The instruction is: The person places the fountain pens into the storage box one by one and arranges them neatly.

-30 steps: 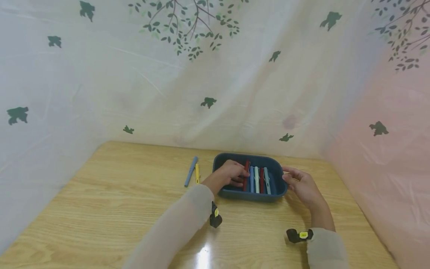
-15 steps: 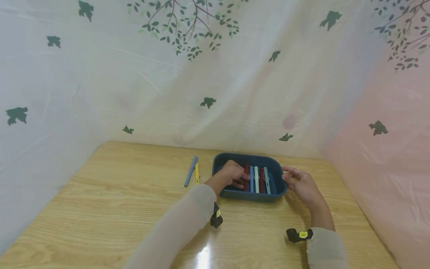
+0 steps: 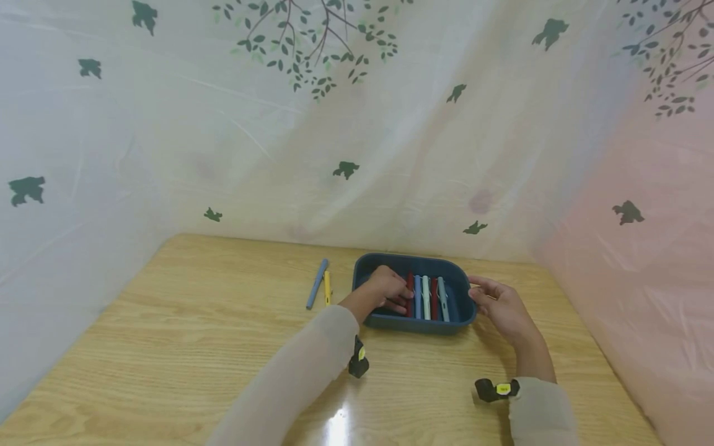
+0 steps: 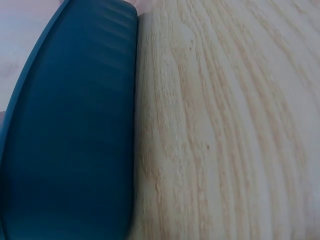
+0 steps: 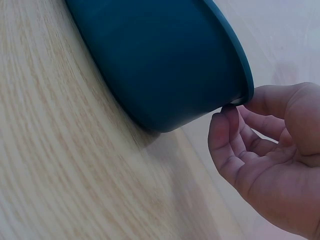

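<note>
A dark blue rectangular box (image 3: pixel 415 327) with rounded corners sits on the table in the head view. My left hand (image 3: pixel 387 287) reaches inside, its fingers on a dark red pen (image 3: pixel 410 282) at the left of a row. Beside that lie a blue pen (image 3: pixel 418 298), a pale mint pen (image 3: pixel 426 298), another dark red pen (image 3: pixel 434 300) and a grey-teal pen (image 3: pixel 443 300). My right hand (image 3: pixel 504 311) pinches the right end of the rim, as the right wrist view shows with thumb and fingers at the box edge (image 5: pixel 245 75). The left wrist view shows only the box's outer wall (image 4: pixel 75 130), not the hand.
Left of the box, a blue pen (image 3: pixel 317 285) and a yellow pen (image 3: pixel 327 288) lie on the wooden table (image 3: pixel 223 347). A pale curtain (image 3: pixel 268 155) with leaf and bird prints hangs behind the table and along its sides.
The dark red pen under my left hand has come down into line with the others. The left hand has shifted only slightly; the right hand and box stay put.
</note>
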A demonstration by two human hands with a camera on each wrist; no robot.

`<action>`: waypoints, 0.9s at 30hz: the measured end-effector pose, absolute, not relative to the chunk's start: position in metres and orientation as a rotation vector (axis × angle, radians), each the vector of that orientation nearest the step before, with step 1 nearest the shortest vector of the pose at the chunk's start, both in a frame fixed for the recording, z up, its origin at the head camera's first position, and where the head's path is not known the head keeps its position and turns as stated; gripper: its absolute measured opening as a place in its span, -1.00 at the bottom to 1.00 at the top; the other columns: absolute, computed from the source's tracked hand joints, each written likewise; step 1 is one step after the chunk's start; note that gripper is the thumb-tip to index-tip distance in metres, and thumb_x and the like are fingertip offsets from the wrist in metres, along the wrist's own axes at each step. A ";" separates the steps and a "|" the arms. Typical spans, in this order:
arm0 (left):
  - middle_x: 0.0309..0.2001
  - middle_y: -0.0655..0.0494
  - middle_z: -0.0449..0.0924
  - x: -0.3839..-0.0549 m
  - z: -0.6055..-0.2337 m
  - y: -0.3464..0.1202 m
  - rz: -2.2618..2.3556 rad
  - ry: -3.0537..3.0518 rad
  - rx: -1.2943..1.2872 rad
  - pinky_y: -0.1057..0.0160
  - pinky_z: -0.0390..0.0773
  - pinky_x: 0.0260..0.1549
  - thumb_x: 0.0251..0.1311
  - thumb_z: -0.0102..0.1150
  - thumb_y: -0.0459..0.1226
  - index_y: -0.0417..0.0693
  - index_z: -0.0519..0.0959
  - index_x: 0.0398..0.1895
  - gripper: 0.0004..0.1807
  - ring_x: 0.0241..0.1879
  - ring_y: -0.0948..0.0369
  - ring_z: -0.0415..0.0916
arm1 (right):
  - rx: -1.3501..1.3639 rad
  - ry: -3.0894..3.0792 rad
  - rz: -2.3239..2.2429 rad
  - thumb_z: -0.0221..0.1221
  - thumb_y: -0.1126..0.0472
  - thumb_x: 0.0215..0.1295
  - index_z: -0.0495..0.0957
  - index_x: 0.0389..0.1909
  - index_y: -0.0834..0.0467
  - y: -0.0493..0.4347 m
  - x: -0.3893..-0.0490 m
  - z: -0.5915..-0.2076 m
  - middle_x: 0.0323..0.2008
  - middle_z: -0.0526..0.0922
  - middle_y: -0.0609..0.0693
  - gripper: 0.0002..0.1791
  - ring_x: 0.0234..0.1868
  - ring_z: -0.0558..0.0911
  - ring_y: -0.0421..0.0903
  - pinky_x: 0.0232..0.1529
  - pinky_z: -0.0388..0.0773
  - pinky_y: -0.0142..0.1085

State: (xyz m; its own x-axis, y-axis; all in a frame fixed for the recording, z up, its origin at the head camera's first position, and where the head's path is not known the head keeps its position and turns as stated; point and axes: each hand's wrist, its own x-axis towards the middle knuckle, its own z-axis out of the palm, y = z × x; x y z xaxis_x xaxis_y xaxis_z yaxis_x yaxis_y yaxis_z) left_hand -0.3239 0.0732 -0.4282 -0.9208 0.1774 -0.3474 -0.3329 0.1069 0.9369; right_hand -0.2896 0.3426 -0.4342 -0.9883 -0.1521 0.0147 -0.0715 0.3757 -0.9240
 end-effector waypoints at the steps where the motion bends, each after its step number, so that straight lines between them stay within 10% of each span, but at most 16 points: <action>1: -0.30 -0.14 0.71 -0.324 -0.429 0.073 1.881 2.004 -0.153 0.06 0.78 -0.39 0.10 0.32 -0.67 -0.44 0.54 -0.01 -0.64 -0.47 0.05 0.60 | -0.200 2.545 -1.700 0.11 0.09 0.58 0.32 0.48 0.25 0.343 -0.290 -0.434 0.03 0.52 0.13 -0.42 -0.02 0.57 -0.25 -0.01 0.63 -0.47; 27: -0.31 -0.14 0.65 -0.322 -0.428 0.073 1.820 2.106 -0.173 0.13 0.78 -0.42 0.16 0.29 -0.64 -0.39 0.57 0.08 -0.61 -0.43 0.06 0.64 | -0.193 2.551 -1.687 0.11 0.11 0.58 0.35 0.47 0.24 0.343 -0.293 -0.437 0.09 0.53 0.21 -0.45 0.02 0.56 -0.23 0.00 0.62 -0.49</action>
State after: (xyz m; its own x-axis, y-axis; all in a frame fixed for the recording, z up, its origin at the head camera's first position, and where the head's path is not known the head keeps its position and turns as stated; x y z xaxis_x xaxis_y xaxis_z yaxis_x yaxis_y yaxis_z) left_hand -0.3218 0.0734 -0.4277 -0.9308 0.1346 -0.3398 -0.3167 0.1668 0.9337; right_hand -0.2927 0.3428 -0.4368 -0.9891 -0.1474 0.0049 -0.0622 0.3869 -0.9200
